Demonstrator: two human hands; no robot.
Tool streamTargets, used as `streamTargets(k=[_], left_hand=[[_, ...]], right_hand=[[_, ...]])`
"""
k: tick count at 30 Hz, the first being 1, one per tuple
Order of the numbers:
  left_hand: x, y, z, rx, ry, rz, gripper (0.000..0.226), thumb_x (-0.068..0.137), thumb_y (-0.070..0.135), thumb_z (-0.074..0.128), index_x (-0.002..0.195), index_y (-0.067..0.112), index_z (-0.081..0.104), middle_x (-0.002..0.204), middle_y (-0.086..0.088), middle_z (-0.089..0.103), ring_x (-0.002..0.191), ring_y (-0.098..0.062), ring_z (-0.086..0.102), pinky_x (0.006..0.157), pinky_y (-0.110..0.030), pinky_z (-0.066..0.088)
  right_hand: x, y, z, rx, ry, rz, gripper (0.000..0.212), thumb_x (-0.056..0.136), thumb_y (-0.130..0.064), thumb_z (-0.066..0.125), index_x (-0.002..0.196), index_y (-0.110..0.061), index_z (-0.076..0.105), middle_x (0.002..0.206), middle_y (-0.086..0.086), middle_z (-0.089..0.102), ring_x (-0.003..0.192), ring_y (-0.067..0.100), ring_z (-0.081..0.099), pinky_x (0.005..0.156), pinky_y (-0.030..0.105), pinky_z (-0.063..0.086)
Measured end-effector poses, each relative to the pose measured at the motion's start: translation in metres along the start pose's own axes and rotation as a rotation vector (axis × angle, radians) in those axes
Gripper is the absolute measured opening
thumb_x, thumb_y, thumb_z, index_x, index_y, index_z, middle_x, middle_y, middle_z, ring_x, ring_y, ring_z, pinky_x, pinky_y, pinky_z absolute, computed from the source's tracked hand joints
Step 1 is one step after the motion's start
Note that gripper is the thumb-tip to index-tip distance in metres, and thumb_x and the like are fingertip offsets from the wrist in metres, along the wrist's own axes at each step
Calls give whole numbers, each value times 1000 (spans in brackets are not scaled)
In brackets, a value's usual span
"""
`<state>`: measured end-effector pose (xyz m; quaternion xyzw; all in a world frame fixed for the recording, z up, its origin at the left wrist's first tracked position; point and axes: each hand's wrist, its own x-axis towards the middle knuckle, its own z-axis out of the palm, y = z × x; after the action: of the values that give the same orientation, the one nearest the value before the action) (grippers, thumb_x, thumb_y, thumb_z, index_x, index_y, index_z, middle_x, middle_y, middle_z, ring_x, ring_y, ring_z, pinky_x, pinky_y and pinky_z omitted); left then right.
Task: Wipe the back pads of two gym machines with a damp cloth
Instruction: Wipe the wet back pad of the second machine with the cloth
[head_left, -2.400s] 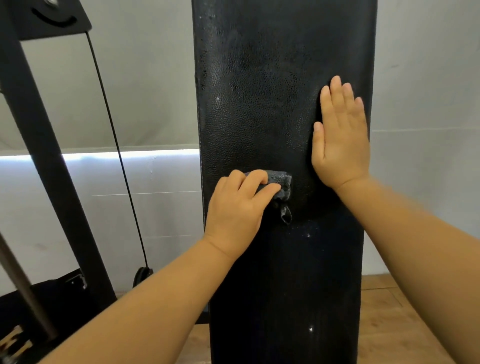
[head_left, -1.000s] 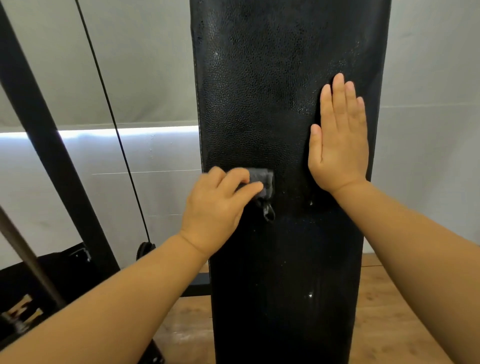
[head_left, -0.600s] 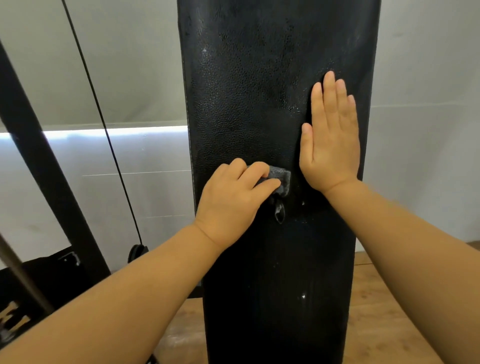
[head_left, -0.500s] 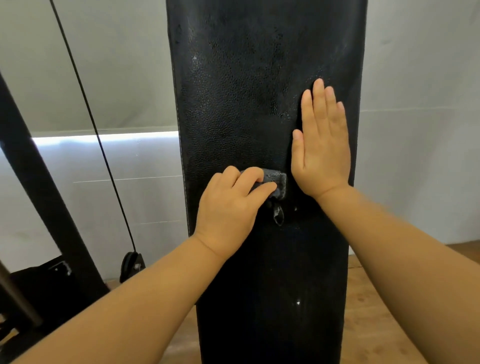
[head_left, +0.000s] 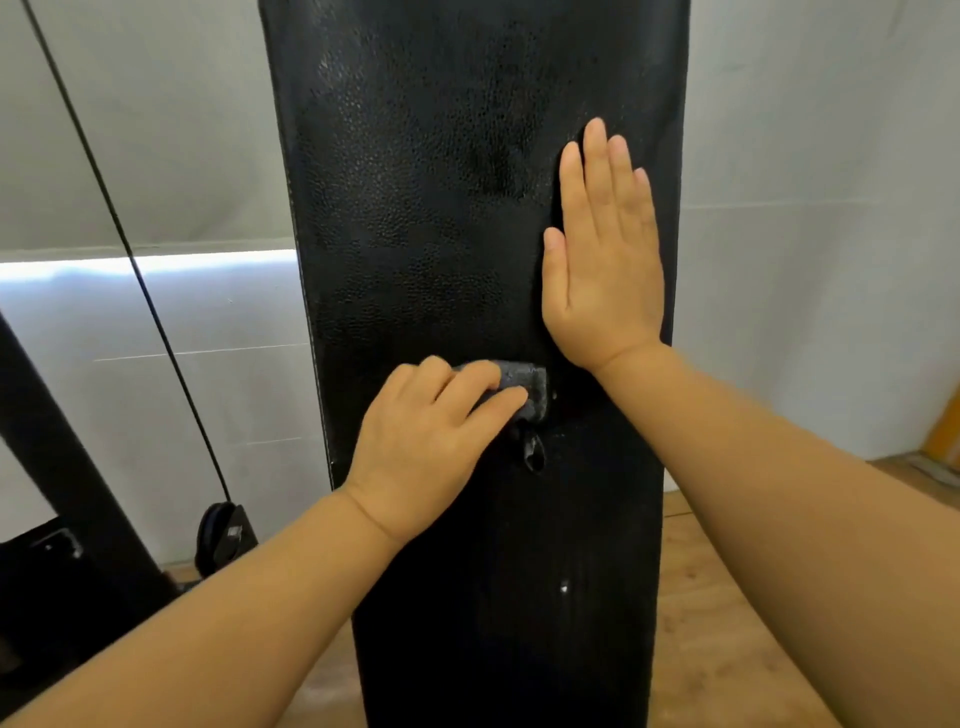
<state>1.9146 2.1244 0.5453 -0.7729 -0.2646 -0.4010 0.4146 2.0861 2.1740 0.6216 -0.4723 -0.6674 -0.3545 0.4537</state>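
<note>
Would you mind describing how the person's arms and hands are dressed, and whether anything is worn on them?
Both forearms are bare as far as the picture shows them; no sleeve or cuff comes into view. The left hand and the right hand wear no gloves. No ring, watch, bracelet or strap shows on the fingers or wrists. The nails look short and unpainted.
</note>
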Motion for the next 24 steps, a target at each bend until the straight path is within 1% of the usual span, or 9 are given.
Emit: streamTargets(k=[3,7,10,12,15,17,20,22,24], left_hand=[[13,0,5,-9,53,-61,21,96,8,45,107,16,61,104,-2,51,70,-24,36,60,-34,25],[11,7,10,-15,51,-114,26,94,6,48,106,17,69,106,0,48,72,-23,36,61,-33,26],[-6,20,10,-42,-7,-36,28,95,7,46,103,15,72,107,-2,48,73,-23,36,62,-32,24],[-13,24,10,-44,-52,37,26,94,7,46,105,15,68,108,-3,48,73,-23,36,62,-32,24],[-10,23,10,-40,-64,62,21,92,7,47,106,16,61,108,-3,48,73,-22,35,62,-32,24],[-1,19,8,-31,-61,75,22,92,7,48,105,15,64,105,-5,55,73,-23,35,63,-33,24],[18,7,4,-5,0,7,22,93,6,53,98,13,73,93,-9,68,70,-25,36,61,-36,27],[24,0,4,-12,36,-38,22,91,5,55,98,13,75,94,-10,68,72,-25,38,63,-35,29],[16,3,4,-48,34,-67,24,93,5,53,99,13,74,101,-7,64,74,-25,38,64,-35,29]], right_hand=[[0,0,1,-6,7,-10,55,97,-22,27,146,1,24,154,21,19,143,35,14,118,40,5],[-1,1,2,-7,17,-16,55,97,-22,27,146,1,24,154,21,20,143,35,15,118,41,6],[-1,1,2,2,29,-16,55,96,-22,27,146,2,26,153,21,21,143,35,17,118,42,8],[-1,1,1,4,37,-18,54,96,-22,28,145,2,26,153,21,22,143,35,17,118,42,9],[-2,2,2,15,37,-24,54,96,-22,28,145,2,27,153,22,22,142,35,18,118,42,9],[-2,2,1,15,45,-22,54,96,-21,29,145,2,27,152,22,23,142,35,18,117,42,9],[-2,2,2,10,58,-20,54,96,-22,28,144,3,28,151,23,24,142,36,20,117,43,10],[-1,1,3,13,55,-23,54,96,-21,29,144,3,29,152,23,25,142,36,20,117,42,10],[-2,2,3,23,45,-23,54,96,-21,30,145,3,28,152,22,24,142,36,19,117,42,9]])
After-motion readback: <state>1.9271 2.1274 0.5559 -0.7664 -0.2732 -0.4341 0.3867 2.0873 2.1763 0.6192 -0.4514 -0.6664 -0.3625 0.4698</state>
